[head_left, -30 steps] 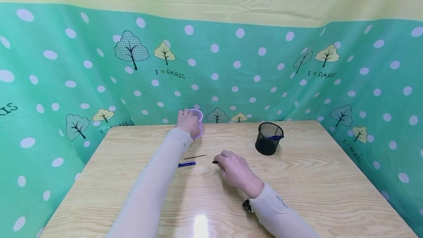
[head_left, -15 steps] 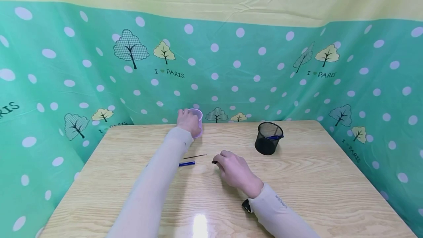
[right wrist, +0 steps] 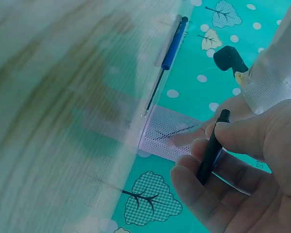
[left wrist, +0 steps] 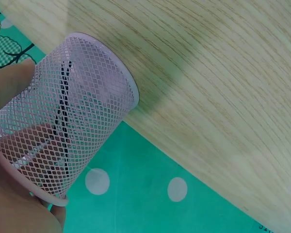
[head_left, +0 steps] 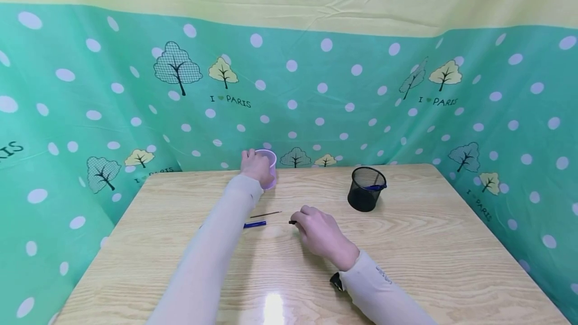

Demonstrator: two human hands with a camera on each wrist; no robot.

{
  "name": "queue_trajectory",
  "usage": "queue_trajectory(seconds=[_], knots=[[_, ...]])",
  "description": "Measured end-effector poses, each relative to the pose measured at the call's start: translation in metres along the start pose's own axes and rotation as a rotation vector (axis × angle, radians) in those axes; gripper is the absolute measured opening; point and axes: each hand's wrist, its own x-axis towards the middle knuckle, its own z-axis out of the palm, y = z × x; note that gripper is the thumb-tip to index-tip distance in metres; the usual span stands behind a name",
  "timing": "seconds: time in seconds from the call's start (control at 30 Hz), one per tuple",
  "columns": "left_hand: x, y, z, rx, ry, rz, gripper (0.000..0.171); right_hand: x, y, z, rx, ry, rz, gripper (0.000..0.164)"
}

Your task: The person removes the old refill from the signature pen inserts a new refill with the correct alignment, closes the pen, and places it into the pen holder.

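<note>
At the table's far edge, a lilac mesh pen holder (head_left: 273, 169) stands upright. My left hand (head_left: 256, 166) grips it near the rim, with the thumb (left wrist: 14, 80) lying on the mesh in the left wrist view. My right hand (head_left: 318, 231), over the middle of the table, pinches a small black tapered pen part (right wrist: 213, 151) with a threaded end between thumb and fingers. To the left of that hand lie a blue pen barrel (head_left: 255, 224) and, just beyond it, a thin dark pen refill (head_left: 266, 214). My left sleeve covers part of the barrel.
A black mesh pen holder (head_left: 363, 195) with a blue pen (head_left: 376, 187) leaning in it stands at the back right. Green dotted cloth (head_left: 293, 89) hangs behind and at both sides of the wooden table (head_left: 429, 245). A black wrist camera (head_left: 336, 281) shows under my right sleeve.
</note>
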Motion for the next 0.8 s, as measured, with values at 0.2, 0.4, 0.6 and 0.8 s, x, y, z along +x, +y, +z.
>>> queue_trajectory(seconds=[0.2,0.4,0.6,0.8], knots=[[-0.0021,0.0027,-0.0016,0.026,0.009,0.013,0.031,-0.0004,-0.0005,0.0005,-0.002,-0.005,-0.002,0.015],[-0.002,0.003,-0.0012,0.09,0.006,0.014,0.037,0.0004,-0.002,-0.0005,-0.002,-0.008,-0.002,0.015],[0.0007,0.0023,0.0025,0.125,-0.016,-0.001,0.042,0.0004,-0.0024,-0.0014,-0.001,-0.013,-0.002,0.014],[-0.001,0.0044,-0.0006,0.122,-0.014,0.027,0.035,-0.0006,-0.0026,-0.0019,-0.001,-0.015,0.002,0.014]])
